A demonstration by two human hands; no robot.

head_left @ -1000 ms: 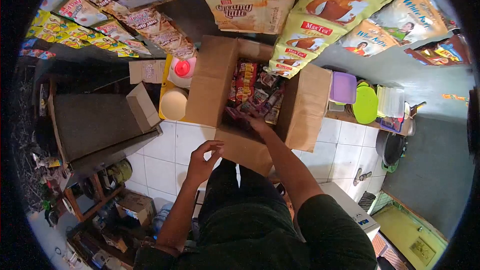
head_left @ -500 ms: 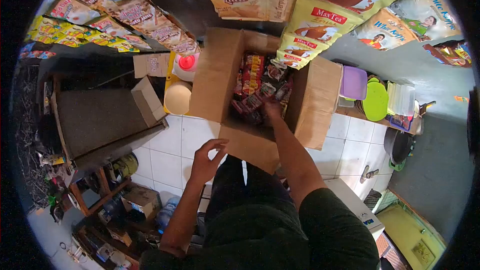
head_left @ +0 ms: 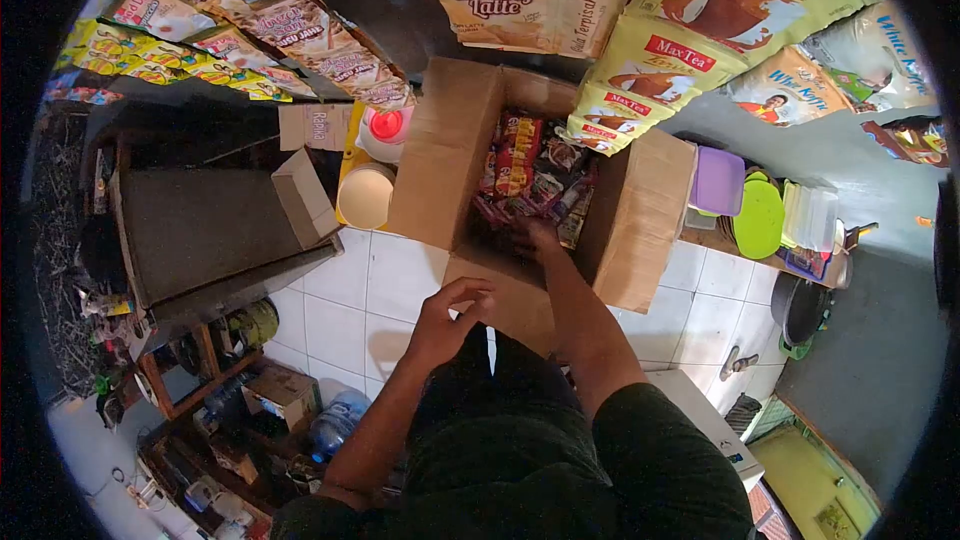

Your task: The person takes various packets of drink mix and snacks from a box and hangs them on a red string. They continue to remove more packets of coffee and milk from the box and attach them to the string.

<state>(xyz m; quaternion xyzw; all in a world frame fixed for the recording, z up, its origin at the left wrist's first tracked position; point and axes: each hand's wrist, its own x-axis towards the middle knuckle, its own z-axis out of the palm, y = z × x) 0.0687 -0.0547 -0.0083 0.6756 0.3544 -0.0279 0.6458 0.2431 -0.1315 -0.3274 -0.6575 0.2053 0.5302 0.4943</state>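
Note:
An open cardboard box [head_left: 430, 170] stands in front of me with its flaps folded out. Inside it lie several sachet packs, among them a red and yellow sachet strip [head_left: 518, 155] and dark sachets [head_left: 565, 155] beside it. My right hand [head_left: 535, 237] reaches down into the near part of the box, fingers apart and low against the sachets; shadow partly hides the fingertips. Outside, by the near flap [head_left: 500, 290], my left hand [head_left: 447, 323] hovers with bent fingers and the thumb apart, nothing in it.
Hanging sachet strips, including MaxTea packs [head_left: 650, 80] and Creamy Latte packs [head_left: 510, 5], overhang the box's far side. A brown wooden table [head_left: 210, 230] stands left. At right, a shelf bears a purple lid [head_left: 715, 180] and a green plate [head_left: 758, 218]. White tiles [head_left: 335, 325] cover the floor.
My right hand has shifted left and toward me inside the box, and the sachets under it have been disturbed. My left hand stays near the front flap. The view has shifted slightly.

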